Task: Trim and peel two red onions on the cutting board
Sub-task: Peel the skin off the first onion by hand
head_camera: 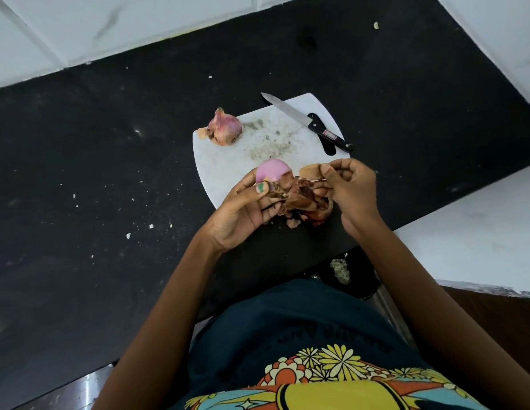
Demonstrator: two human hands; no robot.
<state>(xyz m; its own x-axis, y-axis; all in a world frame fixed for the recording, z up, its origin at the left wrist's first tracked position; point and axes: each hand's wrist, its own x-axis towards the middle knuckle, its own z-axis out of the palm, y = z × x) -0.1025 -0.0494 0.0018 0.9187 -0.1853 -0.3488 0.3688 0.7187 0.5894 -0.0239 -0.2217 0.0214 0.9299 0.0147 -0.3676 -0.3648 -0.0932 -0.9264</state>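
Above the near edge of the white cutting board (228, 161), my left hand (243, 208) holds a partly peeled red onion (271, 170), its smooth pink flesh showing on top. Brown papery skin (305, 199) hangs from the onion between my hands. My right hand (349, 190) pinches a strip of that skin (310, 172) beside the onion. A second red onion (224, 127), still in its skin, rests on the board's far left corner. A black-handled knife (309, 122) lies on the board's far right side, blade pointing away to the left.
The board sits on a black speckled counter (109, 173) with small scraps scattered about. White tiled wall (80, 28) runs behind it, and a white surface (479, 232) lies to the right. Skin scraps (293, 222) lie at the board's near edge.
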